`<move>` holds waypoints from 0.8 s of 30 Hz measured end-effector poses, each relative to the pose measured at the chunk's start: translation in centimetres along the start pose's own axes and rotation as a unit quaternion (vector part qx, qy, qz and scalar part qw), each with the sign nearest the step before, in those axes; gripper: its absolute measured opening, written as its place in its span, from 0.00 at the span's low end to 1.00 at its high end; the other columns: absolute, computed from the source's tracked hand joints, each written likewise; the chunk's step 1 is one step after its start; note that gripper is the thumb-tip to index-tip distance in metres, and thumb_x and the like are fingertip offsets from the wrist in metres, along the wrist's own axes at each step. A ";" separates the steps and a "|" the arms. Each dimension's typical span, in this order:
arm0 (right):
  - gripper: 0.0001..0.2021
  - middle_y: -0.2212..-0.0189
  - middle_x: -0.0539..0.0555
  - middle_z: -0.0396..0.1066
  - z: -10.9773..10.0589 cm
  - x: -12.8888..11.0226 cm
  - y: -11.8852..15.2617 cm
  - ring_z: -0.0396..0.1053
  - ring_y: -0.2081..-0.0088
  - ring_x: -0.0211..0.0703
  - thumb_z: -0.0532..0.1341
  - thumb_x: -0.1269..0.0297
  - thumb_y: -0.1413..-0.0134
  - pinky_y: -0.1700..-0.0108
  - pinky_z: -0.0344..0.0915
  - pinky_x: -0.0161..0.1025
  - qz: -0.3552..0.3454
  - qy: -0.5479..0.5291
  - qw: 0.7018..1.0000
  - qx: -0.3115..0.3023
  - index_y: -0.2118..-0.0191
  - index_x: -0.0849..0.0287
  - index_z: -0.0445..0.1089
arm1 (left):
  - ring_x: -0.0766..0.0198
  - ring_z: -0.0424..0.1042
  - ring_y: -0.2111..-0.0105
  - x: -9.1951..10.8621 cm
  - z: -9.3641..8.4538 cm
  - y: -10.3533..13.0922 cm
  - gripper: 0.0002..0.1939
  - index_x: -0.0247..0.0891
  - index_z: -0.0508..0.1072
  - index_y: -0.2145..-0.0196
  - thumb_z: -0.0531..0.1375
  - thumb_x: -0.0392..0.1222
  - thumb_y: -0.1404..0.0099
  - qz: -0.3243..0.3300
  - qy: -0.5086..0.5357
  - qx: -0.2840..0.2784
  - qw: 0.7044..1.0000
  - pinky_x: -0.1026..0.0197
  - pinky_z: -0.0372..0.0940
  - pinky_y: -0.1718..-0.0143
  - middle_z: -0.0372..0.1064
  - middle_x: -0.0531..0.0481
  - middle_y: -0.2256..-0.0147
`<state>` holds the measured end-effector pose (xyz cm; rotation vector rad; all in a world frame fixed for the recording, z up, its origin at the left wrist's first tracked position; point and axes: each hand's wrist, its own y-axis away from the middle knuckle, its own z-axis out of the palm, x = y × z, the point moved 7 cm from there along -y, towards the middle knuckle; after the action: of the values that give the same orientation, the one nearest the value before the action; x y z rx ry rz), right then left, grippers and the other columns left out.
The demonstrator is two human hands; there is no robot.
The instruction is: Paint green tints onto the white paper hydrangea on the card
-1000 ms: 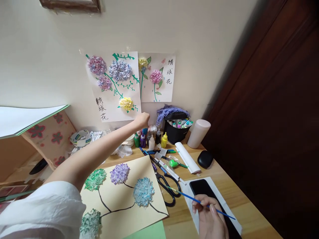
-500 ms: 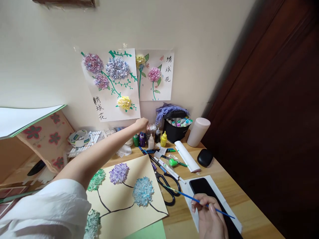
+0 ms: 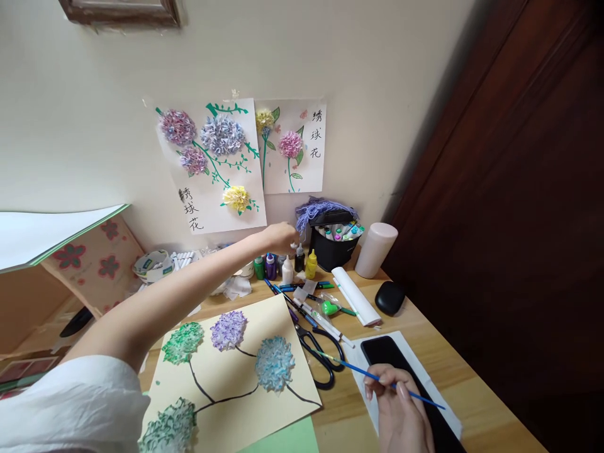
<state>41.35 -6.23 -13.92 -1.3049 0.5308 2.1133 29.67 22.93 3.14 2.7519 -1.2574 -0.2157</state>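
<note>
My left hand reaches across to the back of the desk, above a row of small paint bottles. Its fingers are curled downward beside the black paint bottle, and what they hold, if anything, is hidden. Below stand a white paint bottle and a purple one. At the lower right, my right hand pinches a thin blue paintbrush over a black phone. Cream paper with raised paper flowers, such as a blue one, and black painted stems lies in front of me.
Black-handled scissors lie beside the paper's right edge. Several pens and a rolled white sheet are scattered behind. A black marker case, a pinkish cylinder and a black rounded case stand along the back right.
My left hand has shifted right along the paint bottles toward the black one. The green flower on the paper shows more fully. My right hand keeps its hold on the paintbrush.
</note>
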 end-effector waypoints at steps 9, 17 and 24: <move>0.13 0.74 0.51 0.68 0.1 -0.6 -0.2 0.64 0.75 0.38 0.63 0.53 0.53 0.72 0.61 0.38 0.005 -0.021 0.999 0.027 0.74 0.58 0.64 | 0.56 0.70 0.54 2.2 2.6 -0.5 0.07 0.43 0.79 0.69 0.66 0.40 0.49 0.110 -0.103 -0.018 0.988 0.61 0.59 0.56 0.77 0.48 0.64; 0.12 0.74 0.51 0.68 0.2 -0.9 -0.1 0.65 0.74 0.39 0.61 0.54 0.51 0.71 0.61 0.39 -0.007 -0.016 1.000 0.016 0.73 0.57 0.63 | 0.53 0.69 0.52 3.0 2.9 -0.2 0.07 0.40 0.79 0.71 0.68 0.38 0.51 0.131 -0.137 -0.014 0.982 0.59 0.57 0.53 0.76 0.42 0.62; 0.12 0.74 0.50 0.67 0.9 -2.2 0.2 0.64 0.74 0.38 0.61 0.54 0.51 0.72 0.60 0.38 -0.012 -0.018 0.999 0.039 0.73 0.57 0.63 | 0.57 0.72 0.58 3.1 1.1 0.1 0.06 0.41 0.79 0.70 0.66 0.39 0.49 0.118 -0.101 -0.017 0.988 0.61 0.59 0.57 0.78 0.47 0.66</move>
<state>41.38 -6.48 -11.56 -1.2207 0.5737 2.0714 31.36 20.45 1.80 2.5756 -1.5971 -0.4972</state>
